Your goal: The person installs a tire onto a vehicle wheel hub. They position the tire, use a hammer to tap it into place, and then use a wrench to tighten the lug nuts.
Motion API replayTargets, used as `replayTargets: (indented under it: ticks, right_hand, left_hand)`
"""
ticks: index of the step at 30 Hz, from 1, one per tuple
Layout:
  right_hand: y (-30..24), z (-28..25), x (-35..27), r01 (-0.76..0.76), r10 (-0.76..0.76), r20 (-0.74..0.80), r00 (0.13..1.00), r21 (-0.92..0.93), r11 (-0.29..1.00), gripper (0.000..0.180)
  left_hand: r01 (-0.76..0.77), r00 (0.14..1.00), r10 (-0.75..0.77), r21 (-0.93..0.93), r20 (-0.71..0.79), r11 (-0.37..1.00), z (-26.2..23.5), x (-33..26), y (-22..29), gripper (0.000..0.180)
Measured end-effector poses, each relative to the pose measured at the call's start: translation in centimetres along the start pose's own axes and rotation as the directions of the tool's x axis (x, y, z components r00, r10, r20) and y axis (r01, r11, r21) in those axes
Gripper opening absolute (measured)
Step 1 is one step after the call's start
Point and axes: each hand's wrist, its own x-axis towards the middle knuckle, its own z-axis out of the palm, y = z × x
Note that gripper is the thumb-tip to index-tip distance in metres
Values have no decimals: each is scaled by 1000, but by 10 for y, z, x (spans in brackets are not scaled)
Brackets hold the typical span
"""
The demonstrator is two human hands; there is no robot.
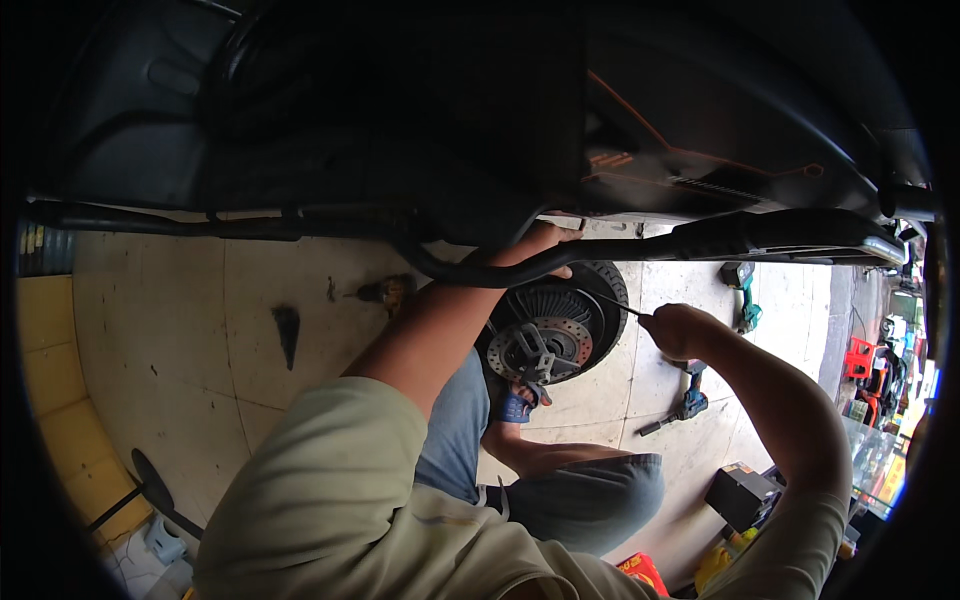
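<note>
A wheel [606,345] with a black tyre, a finned hub and a drilled brake disc [569,343] is below the dark vehicle body. A grey brake caliper [530,352] sits over the disc. My right hand [676,331] is closed round one end of a thin dark rod [612,301], which slants left across the tyre to the wheel's far side. My left hand [550,238] reaches to the far edge of the tyre; the vehicle's black tube [480,272] crosses in front and hides most of its fingers. Beside the caliper is my foot in a blue sandal [516,405].
A yellow power drill [395,293] and a dark wedge-shaped piece [287,335] lie on the tiled floor to the left. Right of the wheel are a blue impact wrench [690,402] and a green power tool [746,300]. A dark box [742,495] stands lower right.
</note>
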Motion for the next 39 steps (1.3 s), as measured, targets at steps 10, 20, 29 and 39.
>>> replayTargets:
  ticks: [10, 20, 29, 39]
  right_hand:
    - [-61, 72, -28, -108, 303, -196, 933, 648, 754, 55]
    - [-91, 116, -20, -106, 475, -271, 837, 772, 627, 49]
    - [-132, 218, 39, 178, 466, -458, 757, 831, 527, 28]
    - [-67, 272, 20, 197, 465, -461, 756, 837, 510, 35]
  left_hand:
    - [-11, 999, 11, 10, -41, 1000, 6, 0, -3, 44]
    - [-59, 991, 71, -109, 111, 992, 4, 2, 9, 42]
    - [89, 981, -77, -61, 178, 994, -1, 0, 21, 38]
    - [-35, 998, 33, 42, 44, 999, 40, 7, -26, 49]
